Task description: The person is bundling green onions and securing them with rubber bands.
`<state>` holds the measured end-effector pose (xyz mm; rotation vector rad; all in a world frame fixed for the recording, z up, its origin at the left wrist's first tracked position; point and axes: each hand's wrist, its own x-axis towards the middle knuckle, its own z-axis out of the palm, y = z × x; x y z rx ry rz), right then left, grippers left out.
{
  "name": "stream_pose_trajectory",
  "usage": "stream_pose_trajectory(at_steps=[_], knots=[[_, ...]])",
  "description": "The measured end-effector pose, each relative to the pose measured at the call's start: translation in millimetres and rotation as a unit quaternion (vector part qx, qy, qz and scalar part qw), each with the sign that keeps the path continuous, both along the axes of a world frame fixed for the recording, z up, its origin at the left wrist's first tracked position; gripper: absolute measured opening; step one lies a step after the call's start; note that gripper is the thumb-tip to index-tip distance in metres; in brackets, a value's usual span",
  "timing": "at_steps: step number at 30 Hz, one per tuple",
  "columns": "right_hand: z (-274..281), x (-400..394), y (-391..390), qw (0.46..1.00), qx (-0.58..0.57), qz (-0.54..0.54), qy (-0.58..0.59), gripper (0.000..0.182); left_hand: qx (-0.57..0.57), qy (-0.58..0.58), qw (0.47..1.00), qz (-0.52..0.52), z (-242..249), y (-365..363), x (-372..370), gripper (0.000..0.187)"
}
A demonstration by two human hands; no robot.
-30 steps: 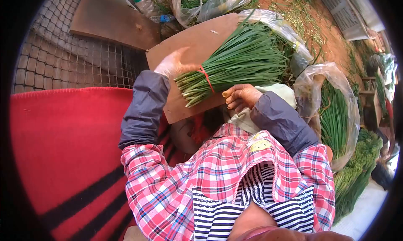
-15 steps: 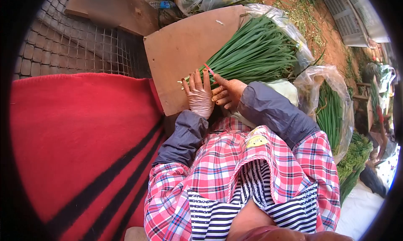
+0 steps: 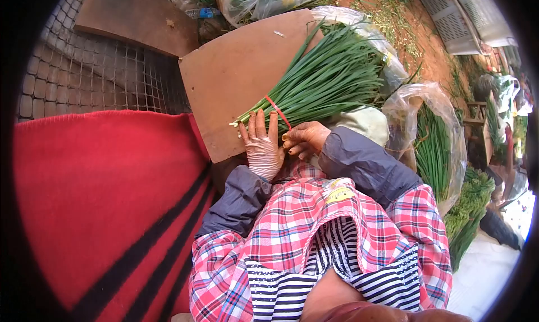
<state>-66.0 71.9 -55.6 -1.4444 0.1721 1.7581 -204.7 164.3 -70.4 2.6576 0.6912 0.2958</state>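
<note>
A bundle of green garlic chives [image 3: 337, 69] lies aslant on a brown board [image 3: 224, 69], its pale cut ends toward the left. Round its lower stems runs a red tie [image 3: 279, 112]. My left hand [image 3: 263, 148], in a pale wrinkled glove, has its fingers stretched out flat against the near side of the stem ends. Beside it, my right hand [image 3: 307, 137] pinches the near end of the red tie between thumb and fingers. Part of the tie under the bundle is hidden.
Plastic bags of greens [image 3: 432, 148] stand at the right, with another bag [image 3: 269, 2] behind the board. A red cloth [image 3: 106, 198] spreads at the left below wire mesh [image 3: 95, 75]. Pale crates [image 3: 443, 19] stand at the far right.
My right hand has drawn the red tie toward me, so a longer stretch of it now shows across the stems. My left fingers stay at the stem ends. The view has shifted slightly.
</note>
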Motion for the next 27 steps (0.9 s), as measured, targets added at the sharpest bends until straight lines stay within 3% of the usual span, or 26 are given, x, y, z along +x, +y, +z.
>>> stream_pose_trajectory(at_steps=[2,5,9,10,13,14,17,19,24,27], knots=[[-1,-1,-1,1.000,0.011,-0.013,-0.013,0.025,0.001,0.036,0.999,-0.019,17,5,4,0.080],[-10,6,2,0.998,-0.033,0.050,0.015,0.015,0.026,0.083,0.994,-0.066,38,16,20,0.077],[-22,16,-4,0.996,0.043,0.053,0.050,0.018,0.026,0.125,0.989,-0.070,29,20,38,0.097],[-21,15,-5,0.997,0.039,0.039,0.049,0.018,0.032,0.159,0.985,-0.060,21,22,38,0.108],[-18,10,-5,0.987,0.124,-0.069,0.076,0.017,0.075,0.175,0.981,-0.030,4,26,39,0.108],[-15,11,-1,0.987,0.118,-0.079,0.082,0.015,0.086,0.131,0.987,-0.026,2,27,38,0.097],[0,4,24,0.932,0.303,-0.047,-0.193,0.014,0.065,0.042,0.996,-0.044,-6,54,42,0.088],[26,10,46,0.975,0.179,-0.120,-0.060,0.016,0.128,0.029,0.988,-0.078,17,79,56,0.071],[33,26,51,0.964,0.234,-0.087,-0.094,0.022,0.289,0.002,0.950,-0.117,35,114,78,0.055],[-20,29,40,0.983,0.093,0.013,-0.160,0.023,0.288,0.105,0.947,-0.100,-18,94,65,0.054]])
